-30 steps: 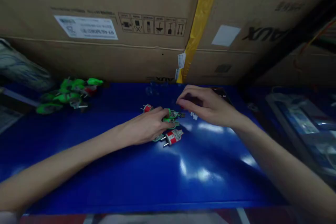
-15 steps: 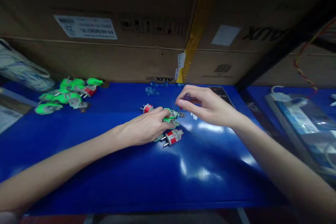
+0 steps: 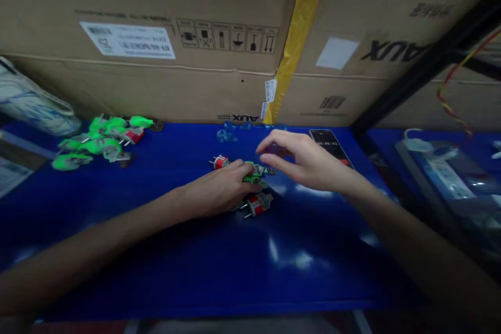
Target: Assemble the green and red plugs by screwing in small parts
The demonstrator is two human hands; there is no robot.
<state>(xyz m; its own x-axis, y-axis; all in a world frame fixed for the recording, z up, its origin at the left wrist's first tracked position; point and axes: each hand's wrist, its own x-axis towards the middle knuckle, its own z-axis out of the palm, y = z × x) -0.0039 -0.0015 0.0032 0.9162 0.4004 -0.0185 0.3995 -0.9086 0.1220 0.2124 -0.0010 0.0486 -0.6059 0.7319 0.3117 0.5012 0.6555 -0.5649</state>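
My left hand [image 3: 223, 188] is closed on a green plug [image 3: 251, 179], pressing it against the blue tabletop. Above the plug, my right hand [image 3: 309, 159] is curled in a pinch around a small screwdriver [image 3: 276, 149]; its purplish handle is mostly hidden by the fingers and its thin shaft points down toward the plug. A red and white plug [image 3: 257, 204] with two metal pins lies just in front of the left fingers. Another red plug [image 3: 220, 162] shows beyond the left knuckles. Small screws [image 3: 271, 171] lie beside the green plug.
Several green plugs [image 3: 99, 143] are piled at the left, near a patterned cloth-like bundle [image 3: 37, 96]. A phone [image 3: 332, 147] lies behind my right hand. Clear bluish plastic pieces [image 3: 227, 135] sit near the cardboard boxes [image 3: 176, 91]. A black post [image 3: 385, 91] stands at right.
My right hand has shifted slightly left, and its fingers have rolled a little around the screwdriver. The left hand stays in place. The picture's brightness has changed.
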